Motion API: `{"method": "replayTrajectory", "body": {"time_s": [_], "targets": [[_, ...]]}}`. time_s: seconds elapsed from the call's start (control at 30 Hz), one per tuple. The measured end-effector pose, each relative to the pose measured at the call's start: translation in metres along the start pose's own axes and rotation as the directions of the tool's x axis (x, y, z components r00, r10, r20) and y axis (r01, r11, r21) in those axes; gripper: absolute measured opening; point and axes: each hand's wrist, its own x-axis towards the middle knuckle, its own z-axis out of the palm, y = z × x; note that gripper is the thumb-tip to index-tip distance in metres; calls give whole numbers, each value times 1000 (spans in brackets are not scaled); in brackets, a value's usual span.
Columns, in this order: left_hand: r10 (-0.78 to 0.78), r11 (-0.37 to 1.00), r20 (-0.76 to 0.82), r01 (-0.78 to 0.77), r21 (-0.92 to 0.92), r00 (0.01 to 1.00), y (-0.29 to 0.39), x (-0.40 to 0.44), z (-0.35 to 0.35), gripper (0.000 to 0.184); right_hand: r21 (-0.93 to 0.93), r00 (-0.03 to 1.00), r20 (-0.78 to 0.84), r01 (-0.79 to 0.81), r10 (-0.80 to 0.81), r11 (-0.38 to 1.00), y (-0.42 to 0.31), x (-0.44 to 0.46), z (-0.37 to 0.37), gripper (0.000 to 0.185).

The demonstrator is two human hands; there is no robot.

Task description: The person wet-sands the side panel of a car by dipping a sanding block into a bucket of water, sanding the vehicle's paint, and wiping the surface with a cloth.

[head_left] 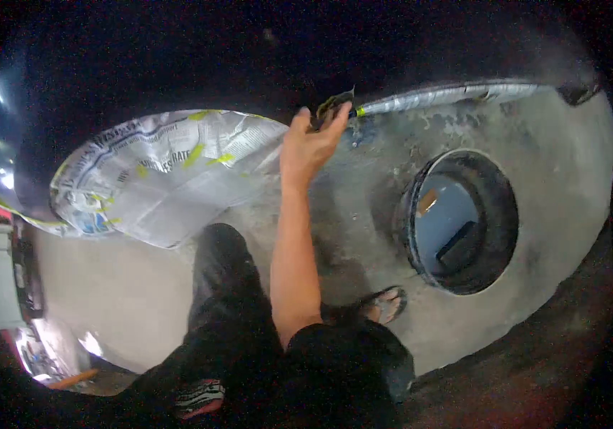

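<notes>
Dark sleeve (353, 361) cut off below; right hand (311, 143), fingers gripping dark scrap (334, 105), outline murky; left hand out of view.

R arm (296, 250) ext. fwd, R hand (312, 146) w/ fingers (339, 119) bent

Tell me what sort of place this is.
Probably a vehicle body or paint shop: newspaper with strips of yellow tape lines the edge of a large dark panel, and an open bucket stands on the stained floor.
</notes>
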Motion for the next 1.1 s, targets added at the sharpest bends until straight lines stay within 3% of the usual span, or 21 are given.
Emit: {"method": "replayTrajectory", "body": {"time_s": [0.07, 0.1, 0.13, 0.23, 0.43, 0.63, 0.73, 0.87, 1.1], "targets": [[6, 1000, -20, -6, -15, 1000, 30, -3, 3, 39, 232, 978, 103, -200, 180, 952, -3, 5, -14, 78], [-3, 1000, -31, 2, -20, 1000, 36, -2, 6, 39, 310, 967, 131, -251, 221, 917, 0, 7, -21, 61], [-4, 1000, -37, 4, -23, 999, 43, -3, 6, 39, 344, 955, 159, -290, 249, 893, 5, 9, -26, 59], [-7, 999, -56, 6, -32, 998, 51, -7, 8, 39, 359, 921, 202, -387, 334, 849, 15, 20, -35, 55], [-12, 999, -81, 7, -53, 997, 53, -4, 10, 39, 264, 927, 205, -360, 313, 895, 28, 20, -48, 46], [-14, 998, -90, 8, -68, 996, 44, -1, 11, 39, 34, 974, 180, -149, 141, 988, 37, 15, -43, 39], [-13, 998, -94, 7, -68, 996, 37, 0, 11, 39, -103, 982, 188, 52, -32, 993, 40, 12, -43, 36], [-19, 998, -96, 13, -68, 995, 25, 4, 9, 39, -196, 914, 173, 397, -366, 897, 19, 18, -36, 28], [-30, 998, -90, 25, -56, 996, -2, 10, 5, 39, -343, 809, 281, 588, -517, 733, 16, 38, -40, 11]]}}
